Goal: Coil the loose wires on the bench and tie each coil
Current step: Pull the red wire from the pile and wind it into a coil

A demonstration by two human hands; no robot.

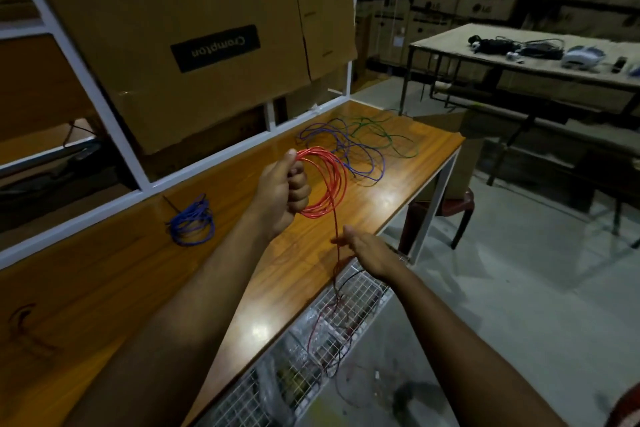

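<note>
Red coil [323, 180]: light, springy, loops slip; your left hand [284, 194] grips it, right hand [367, 250] pinches its tail [335, 225]; keep holding the bunched side

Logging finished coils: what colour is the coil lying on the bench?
Blue coil, head view.

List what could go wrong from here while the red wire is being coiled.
The red wire's tail hangs off the bench edge into the wire mesh rack, beside a dark wire; it may snag or tangle as the right hand feeds it.

The left hand grips the untied red coil at one side only; its loops could spring apart.
</note>
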